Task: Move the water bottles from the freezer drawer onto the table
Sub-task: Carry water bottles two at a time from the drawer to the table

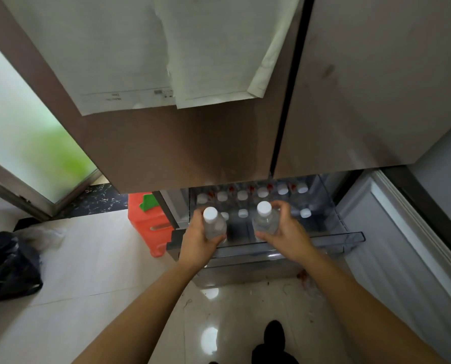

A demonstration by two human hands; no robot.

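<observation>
Pale glossy floor tiles (100, 271) run up to a brown fridge (166, 143) with papers (129, 48) stuck to its door. An orange stool (145, 224) stands just left of the fridge, and a black bag (6, 264) lies at the far left. At the fridge's foot the freezer drawer (350, 236) is pulled open.

The left hand (196, 240) grips one water bottle (213, 223) by its body, fingers (197, 214) curled round the far side and thumb below. The right hand (287, 232) grips a second bottle (265, 219) the same way, its fingers (282, 206) wrapped over the shoulder. Both bottles are upright, white-capped, and over the front of the drawer, apparently raised above the others.

Behind and beside them, the remaining bottles (242, 195) show as a row of white caps along the back, with a few nearer. No table is in view, so how many have already been moved cannot be told. I judge that this pair is picked up but not yet carried, and that the drawer will need several more trips.
</observation>
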